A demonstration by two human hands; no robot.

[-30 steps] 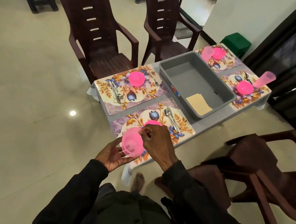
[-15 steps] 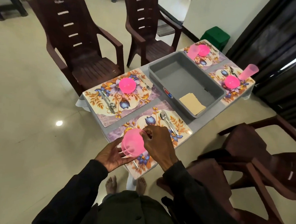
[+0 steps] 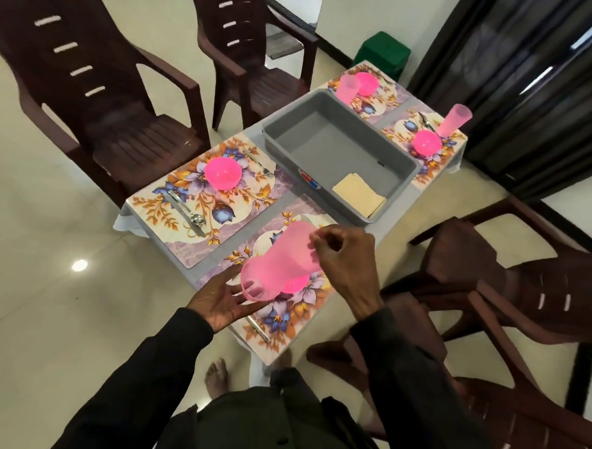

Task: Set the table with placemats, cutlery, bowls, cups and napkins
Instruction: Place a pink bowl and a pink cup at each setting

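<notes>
Over the near floral placemat (image 3: 284, 321) I hold translucent pink cups (image 3: 280, 264), nested and lying on their side. My left hand (image 3: 220, 301) cradles the wide rim end from below, fingers showing through the plastic. My right hand (image 3: 346, 261) pinches the other end, which points toward the tub. A pink bowl (image 3: 296, 286) sits on this placemat under the cups, mostly hidden. A piece of cutlery (image 3: 258, 329) lies at the mat's near edge.
The left placemat (image 3: 172, 200) carries a pink bowl (image 3: 222, 173), a spoon (image 3: 187, 213) and a fork (image 3: 260, 163). A grey tub (image 3: 339, 151) holds beige napkins (image 3: 358, 195). Two far settings have bowls and cups (image 3: 454, 121). Brown chairs (image 3: 541, 292) ring the table.
The cups have tilted from facing me to lying lengthwise, and my right hand has drawn its end up and to the right. My left hand stays under the rim.
</notes>
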